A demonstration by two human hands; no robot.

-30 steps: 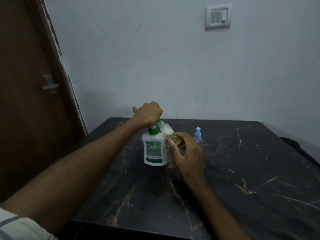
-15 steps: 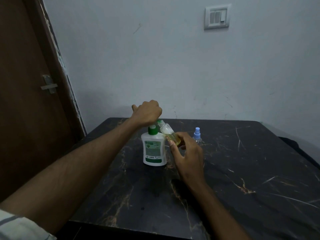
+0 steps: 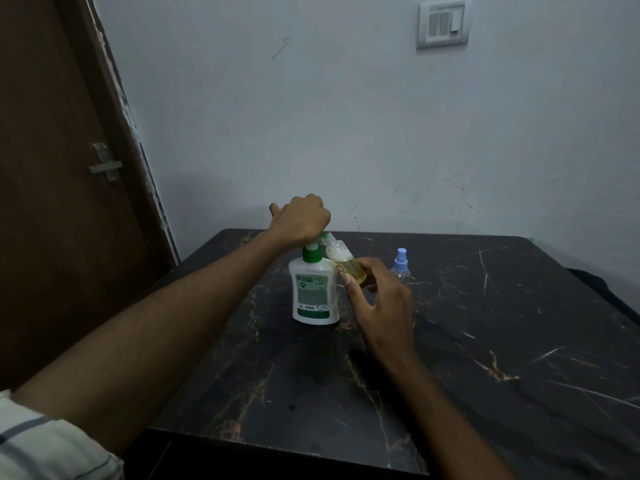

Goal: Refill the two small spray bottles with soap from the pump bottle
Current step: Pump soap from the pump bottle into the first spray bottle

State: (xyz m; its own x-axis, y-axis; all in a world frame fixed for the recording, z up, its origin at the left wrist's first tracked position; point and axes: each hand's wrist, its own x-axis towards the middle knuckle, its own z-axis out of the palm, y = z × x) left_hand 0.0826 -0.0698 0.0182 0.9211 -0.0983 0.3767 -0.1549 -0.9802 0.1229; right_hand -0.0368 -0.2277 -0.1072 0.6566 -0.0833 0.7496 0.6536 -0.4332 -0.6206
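Observation:
A white pump bottle (image 3: 314, 292) with a green collar and label stands upright on the black marble table (image 3: 485, 341). My left hand (image 3: 302, 218) is closed over its pump head, hiding it. My right hand (image 3: 377, 296) holds a small clear bottle (image 3: 344, 259) tilted, its open neck up against the pump spout; yellow liquid fills its lower part. A second small spray bottle (image 3: 401, 266) with a blue spray cap stands upright just right of my right hand.
A brown door (image 3: 52, 202) with a metal latch is at the left. A pale wall with a switch plate (image 3: 443, 24) rises behind the table. The table's near edge runs across the bottom of the view.
My left hand sits slightly higher on the pump than a second ago. The tilted bottle and my right hand stay in place.

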